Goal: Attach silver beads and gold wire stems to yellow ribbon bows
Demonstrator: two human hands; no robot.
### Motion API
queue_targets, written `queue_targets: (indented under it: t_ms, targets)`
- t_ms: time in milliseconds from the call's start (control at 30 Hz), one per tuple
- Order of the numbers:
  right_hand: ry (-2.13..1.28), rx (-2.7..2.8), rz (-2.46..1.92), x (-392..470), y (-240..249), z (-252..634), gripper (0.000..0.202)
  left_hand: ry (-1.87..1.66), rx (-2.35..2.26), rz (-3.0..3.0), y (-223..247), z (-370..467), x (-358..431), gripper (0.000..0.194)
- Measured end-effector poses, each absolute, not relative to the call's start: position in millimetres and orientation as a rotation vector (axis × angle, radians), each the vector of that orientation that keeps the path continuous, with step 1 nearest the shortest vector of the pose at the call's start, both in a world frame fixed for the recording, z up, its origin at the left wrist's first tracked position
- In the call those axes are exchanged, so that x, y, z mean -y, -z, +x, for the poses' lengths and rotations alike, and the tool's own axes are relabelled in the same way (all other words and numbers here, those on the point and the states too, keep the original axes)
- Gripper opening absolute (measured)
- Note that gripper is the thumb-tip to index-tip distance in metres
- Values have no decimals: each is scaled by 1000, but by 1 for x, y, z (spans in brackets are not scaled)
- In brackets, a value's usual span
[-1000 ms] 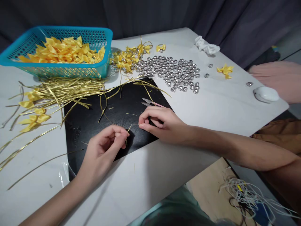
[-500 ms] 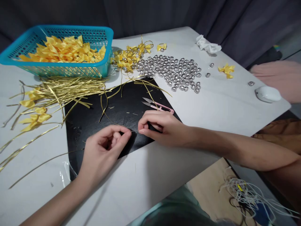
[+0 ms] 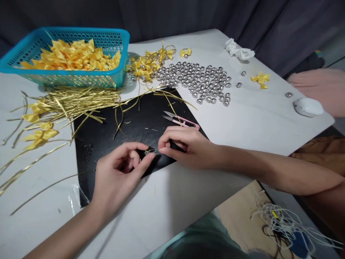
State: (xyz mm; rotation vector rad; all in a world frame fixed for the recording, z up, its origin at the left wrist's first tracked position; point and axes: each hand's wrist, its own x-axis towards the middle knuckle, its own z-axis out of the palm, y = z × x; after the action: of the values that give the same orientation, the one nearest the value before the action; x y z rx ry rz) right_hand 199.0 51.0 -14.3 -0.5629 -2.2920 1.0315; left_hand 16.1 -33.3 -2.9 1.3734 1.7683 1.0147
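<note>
Gold cord (image 3: 148,151) over black mat (image 3: 137,126), near centre; left hand (image 3: 115,172), thumb and forefinger parted; right hand (image 3: 185,145) apparently pinching cord; knotting seemingly unfinished; far-centre heart-trimmed bows (image 3: 144,70) look done; far-left basketed yellow bows (image 3: 72,55), loose silver hearts (image 3: 199,79), gold strips (image 3: 83,102) look unused
</note>
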Motion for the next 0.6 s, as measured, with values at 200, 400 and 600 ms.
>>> queue_targets:
  t_ms: [200,400,600]
  targets:
    - [-1037,2275,-568,-51,14,198,11,-989,-1792,1421,4,15,35,13]
    - [-961,2271,-537,-50,15,198,9,-990,-1716,1386,3,14,33,13]
    - [-967,2317,-504,-50,14,200,12,-990,-1676,1409,0,13,31,17]
